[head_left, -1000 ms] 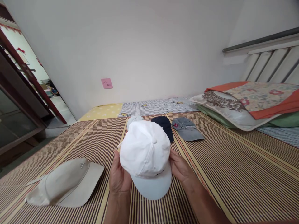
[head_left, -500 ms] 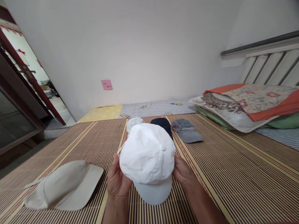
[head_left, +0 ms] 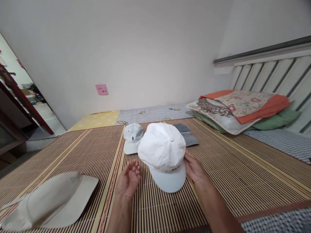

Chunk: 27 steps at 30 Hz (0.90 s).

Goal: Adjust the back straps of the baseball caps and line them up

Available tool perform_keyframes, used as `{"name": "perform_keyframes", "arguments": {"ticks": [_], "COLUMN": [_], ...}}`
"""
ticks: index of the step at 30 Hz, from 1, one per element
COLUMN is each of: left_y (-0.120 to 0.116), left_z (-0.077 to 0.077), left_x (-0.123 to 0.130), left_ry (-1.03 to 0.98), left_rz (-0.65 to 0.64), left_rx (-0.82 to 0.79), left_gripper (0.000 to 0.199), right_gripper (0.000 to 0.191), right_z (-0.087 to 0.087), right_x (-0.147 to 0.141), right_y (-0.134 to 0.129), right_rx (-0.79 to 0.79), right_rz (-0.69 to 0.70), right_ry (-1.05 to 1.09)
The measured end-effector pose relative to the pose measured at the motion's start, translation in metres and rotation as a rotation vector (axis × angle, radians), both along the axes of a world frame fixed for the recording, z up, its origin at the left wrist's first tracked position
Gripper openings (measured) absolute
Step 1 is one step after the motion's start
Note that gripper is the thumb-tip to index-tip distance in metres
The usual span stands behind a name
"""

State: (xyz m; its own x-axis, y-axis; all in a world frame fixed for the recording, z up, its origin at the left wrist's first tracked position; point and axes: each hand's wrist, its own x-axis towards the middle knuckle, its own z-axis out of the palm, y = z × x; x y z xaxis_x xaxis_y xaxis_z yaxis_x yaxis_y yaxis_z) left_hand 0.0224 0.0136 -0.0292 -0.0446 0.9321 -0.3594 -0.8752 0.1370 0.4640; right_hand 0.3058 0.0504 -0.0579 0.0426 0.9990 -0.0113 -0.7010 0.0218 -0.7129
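A white baseball cap (head_left: 163, 149) is held above the striped mat, its brim pointing toward me. My right hand (head_left: 195, 166) grips its right side, with some fingers hidden behind it. Off the cap's left edge, my left hand (head_left: 129, 178) is apart from it, palm up with fingers loosely curled and nothing in them. Behind, a pale grey cap (head_left: 133, 134) with a small dark logo lies on the mat. A darker grey cap (head_left: 190, 137) is partly covered by the white one. At the lower left lies a beige cap (head_left: 55, 197) on its side.
The striped bamboo mat (head_left: 218, 181) covers the bed. Pillows with a floral, orange-edged cover (head_left: 247, 103) are stacked at the right by the white headboard (head_left: 264, 74). A pink note (head_left: 101, 89) is stuck on the wall. A doorway stands at the far left.
My left hand has let go of the white cap and drawn away to its left. The cap has shifted right in my right hand. The dark cap behind is now hidden, and the view has turned slightly right.
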Motion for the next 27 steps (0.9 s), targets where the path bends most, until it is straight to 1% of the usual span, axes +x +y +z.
{"name": "perform_keyframes", "arguments": {"ticks": [4, 6, 8, 17, 23, 27], "left_y": [-0.004, -0.005, -0.005, -0.004, -0.004, -0.005], "left_z": [0.006, 0.009, 0.009, 0.005, 0.003, -0.003], "left_x": [0.006, 0.007, 0.009, 0.018, 0.021, 0.028], "left_ry": [0.014, 0.023, 0.033, 0.067, 0.086, 0.099], "left_rz": [-0.017, -0.018, -0.019, -0.038, -0.044, -0.068], "left_rx": [-0.029, -0.029, -0.032, -0.035, -0.046, -0.048], "left_gripper": [0.033, 0.032, 0.032, 0.033, 0.028, 0.026], "right_gripper": [0.036, 0.034, 0.033, 0.022, 0.023, 0.022], "right_z": [-0.008, -0.014, -0.019, -0.042, -0.06, -0.067], "right_x": [0.052, 0.071, 0.083, 0.101, 0.117, 0.12], "right_y": [-0.001, -0.002, -0.004, -0.004, -0.006, -0.01], "right_rx": [-0.058, -0.108, -0.149, -0.234, -0.278, -0.297], "right_rz": [-0.188, -0.255, -0.289, -0.356, -0.422, -0.436], "right_ry": [-0.116, -0.144, -0.153, -0.173, -0.194, -0.207]}}
